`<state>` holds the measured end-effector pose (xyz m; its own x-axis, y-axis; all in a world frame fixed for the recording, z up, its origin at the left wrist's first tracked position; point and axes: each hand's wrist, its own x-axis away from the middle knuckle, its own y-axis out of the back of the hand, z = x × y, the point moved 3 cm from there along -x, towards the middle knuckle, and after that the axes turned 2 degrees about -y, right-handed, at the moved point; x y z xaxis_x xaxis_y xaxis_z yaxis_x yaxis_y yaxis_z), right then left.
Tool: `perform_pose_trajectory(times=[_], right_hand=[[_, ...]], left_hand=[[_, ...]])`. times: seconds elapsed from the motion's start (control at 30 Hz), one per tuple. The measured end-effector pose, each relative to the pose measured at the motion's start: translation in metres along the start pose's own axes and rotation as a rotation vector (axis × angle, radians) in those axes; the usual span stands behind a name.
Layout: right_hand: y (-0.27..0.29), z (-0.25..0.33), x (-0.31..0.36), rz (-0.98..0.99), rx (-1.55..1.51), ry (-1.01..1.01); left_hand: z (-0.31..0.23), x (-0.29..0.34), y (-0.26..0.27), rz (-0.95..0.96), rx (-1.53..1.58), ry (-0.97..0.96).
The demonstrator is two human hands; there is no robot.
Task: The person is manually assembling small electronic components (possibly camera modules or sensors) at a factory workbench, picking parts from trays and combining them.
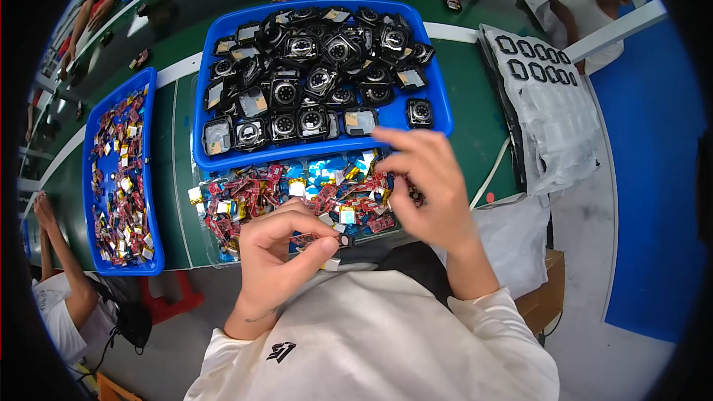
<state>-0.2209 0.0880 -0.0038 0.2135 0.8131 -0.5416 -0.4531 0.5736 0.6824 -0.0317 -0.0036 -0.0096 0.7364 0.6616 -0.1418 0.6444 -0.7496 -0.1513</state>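
My left hand (282,256) is closed in a pinch in front of my chest. Between its thumb and forefinger is a small electronic part (344,240) with a dark round end; the fingers cover the rest. My right hand (431,193) is raised near the front right corner of a blue tray (327,154), slightly blurred, its fingers apart and nothing seen in them. Black watch-like housings (319,82) with round sensor backs are heaped in that tray. Below it, partly behind my hands, a clear plastic tray (215,252) holds small red, white and yellow electronic pieces (256,193).
Another blue tray (156,178) with similar small pieces stands at the left on the green table (175,238). At the right, black frames (531,59) lie in rows on white wrapped sheets (553,134). Co-workers sit at the left (67,304) and far right (594,15).
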Motion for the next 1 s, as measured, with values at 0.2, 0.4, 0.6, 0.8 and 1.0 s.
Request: perform_pose_trajectory(times=[0.2, 0.4, 0.6, 0.8, 1.0], right_hand=[[0.022, -0.029, -0.022, 0.138, 0.429, -0.095], [0.024, -0.03, -0.021, 0.23, 0.292, -0.118], [0.026, -0.036, -0.017, 0.054, -0.036, -0.196], [0.012, -0.004, -0.006, -0.027, -0.861, -0.556], [-0.007, -0.001, 0.007, 0.123, -0.647, -0.526]], left_hand=[[0.001, 0.002, 0.001, 0.008, 0.045, 0.002], [0.001, 0.003, 0.001, 0.027, 0.031, -0.022], [0.003, 0.003, 0.001, 0.017, 0.057, -0.021], [0.001, -0.001, -0.002, 0.014, -0.023, -0.074], [-0.004, -0.004, -0.007, -0.027, -0.182, -0.185]])
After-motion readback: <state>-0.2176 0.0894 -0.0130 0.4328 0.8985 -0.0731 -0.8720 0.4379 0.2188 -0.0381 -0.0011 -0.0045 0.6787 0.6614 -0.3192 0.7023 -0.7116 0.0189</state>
